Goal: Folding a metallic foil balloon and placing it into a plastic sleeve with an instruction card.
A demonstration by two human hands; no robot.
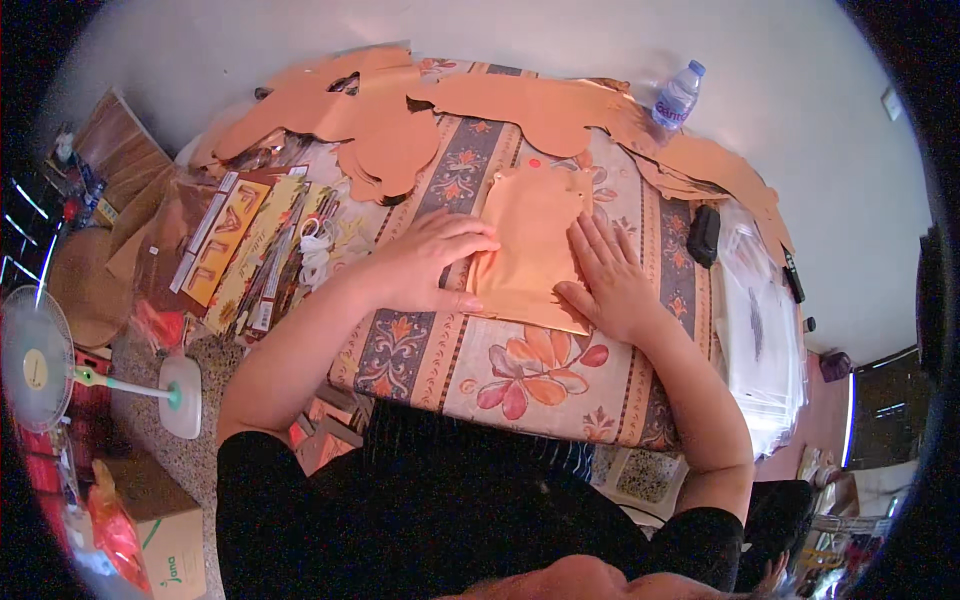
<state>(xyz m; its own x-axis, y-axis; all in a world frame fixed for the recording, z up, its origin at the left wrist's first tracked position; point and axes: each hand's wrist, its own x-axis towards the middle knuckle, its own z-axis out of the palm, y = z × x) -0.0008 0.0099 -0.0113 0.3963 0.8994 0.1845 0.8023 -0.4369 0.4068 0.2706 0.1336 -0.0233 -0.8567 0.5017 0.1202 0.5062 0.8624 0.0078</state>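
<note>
A flat, rectangular orange-tan piece (533, 240), creased along its left side and slightly uneven at the top, lies on the patterned tablecloth in front of me. Its material looks like paper or thin sheet; I cannot tell which. My left hand (435, 262) rests at its left edge, fingertips on the surface and thumb stretched toward the lower left corner. Along the right edge lies my right hand (612, 275), palm down, its fingers extended and its thumb apart near the lower right. Neither hand grips the piece.
Stacked orange-tan cut-out sheets (500, 100) curve along the table's far side. A plastic bottle (678, 95) stands far right, near a black case (704, 236) and clear plastic bags (762, 340). Printed cardboard strips (235, 235) and white bands (316, 240) lie left. A fan (40, 365) stands beyond.
</note>
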